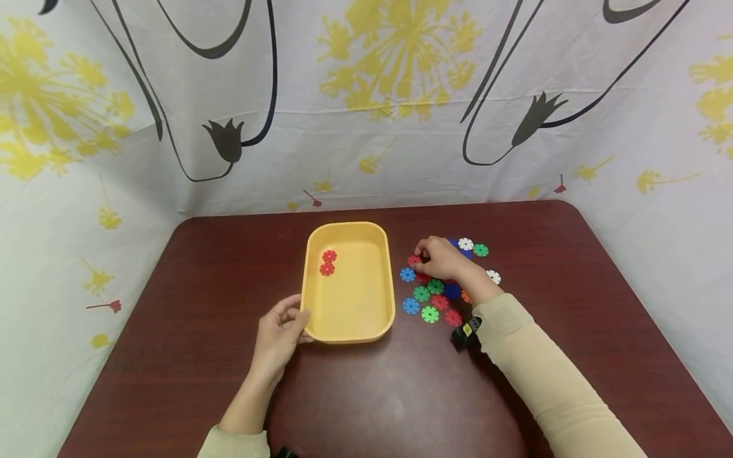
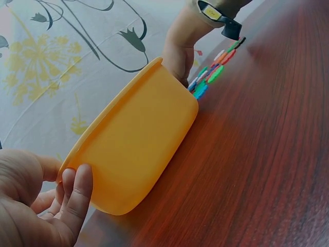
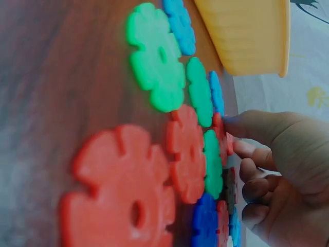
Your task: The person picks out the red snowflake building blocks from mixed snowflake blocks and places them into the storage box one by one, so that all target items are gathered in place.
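The left hand (image 1: 277, 334) grips the yellow tray (image 1: 357, 283) while the right hand (image 1: 444, 259) pinches a red disc (image 1: 412, 260).

Right hand (image 3: 290, 159) pinching a red disc (image 3: 230, 145), notched green, blue and red discs (image 3: 148, 54) on reddish-brown tabletop (image 3: 77, 82); yellow tray (image 3: 249, 38) at top.

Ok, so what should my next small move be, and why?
I'd probably lift the red disc and bring it over to the yellow tray. Your right hand appears to be pinching it, your left hand holds the tray, and the two discs inside are also red.
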### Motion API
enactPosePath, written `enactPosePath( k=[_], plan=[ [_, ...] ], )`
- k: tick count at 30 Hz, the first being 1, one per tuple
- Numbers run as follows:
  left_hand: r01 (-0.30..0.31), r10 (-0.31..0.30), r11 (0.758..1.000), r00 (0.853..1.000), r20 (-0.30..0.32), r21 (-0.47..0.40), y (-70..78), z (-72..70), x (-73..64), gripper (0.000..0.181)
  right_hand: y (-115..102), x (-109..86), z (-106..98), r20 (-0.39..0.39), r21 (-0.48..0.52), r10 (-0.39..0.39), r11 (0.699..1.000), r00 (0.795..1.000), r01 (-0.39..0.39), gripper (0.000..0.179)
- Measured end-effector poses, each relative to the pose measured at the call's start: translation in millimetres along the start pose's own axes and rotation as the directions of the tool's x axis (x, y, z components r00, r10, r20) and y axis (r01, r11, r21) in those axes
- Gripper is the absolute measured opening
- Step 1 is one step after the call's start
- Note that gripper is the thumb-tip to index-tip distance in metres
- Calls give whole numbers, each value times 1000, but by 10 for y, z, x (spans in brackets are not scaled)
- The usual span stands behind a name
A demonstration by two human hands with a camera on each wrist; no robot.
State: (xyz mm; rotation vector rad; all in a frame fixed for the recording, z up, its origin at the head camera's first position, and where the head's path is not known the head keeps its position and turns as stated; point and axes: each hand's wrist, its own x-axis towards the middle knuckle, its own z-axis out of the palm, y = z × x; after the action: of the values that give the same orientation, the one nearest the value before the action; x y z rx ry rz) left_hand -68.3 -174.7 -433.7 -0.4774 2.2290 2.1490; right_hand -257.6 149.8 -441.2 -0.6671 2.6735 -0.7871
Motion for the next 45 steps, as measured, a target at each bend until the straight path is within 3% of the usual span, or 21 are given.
enactPosePath(
  k=[13,20,40,45],
  plan=[
    [-9,9,1000,1000,-5,14,-6,-9,15,40,-19,-4,16,-16,86,2,996,1000,-1,24],
    [-8,9,1000,1000,-2,16,4,-6,17,40,-21,-3,-2,-24,57,-15,998,1000,17,40],
    [-4,4,1000,1000,6,8,9,-1,17,39,-4,1,30,21,54,-28,998,999,27,38],
    [-1,1,1000,1000,2,11,1,-2,14,39,-2,-1,47,-1,63,-51,997,999,51,36]
  ],
)
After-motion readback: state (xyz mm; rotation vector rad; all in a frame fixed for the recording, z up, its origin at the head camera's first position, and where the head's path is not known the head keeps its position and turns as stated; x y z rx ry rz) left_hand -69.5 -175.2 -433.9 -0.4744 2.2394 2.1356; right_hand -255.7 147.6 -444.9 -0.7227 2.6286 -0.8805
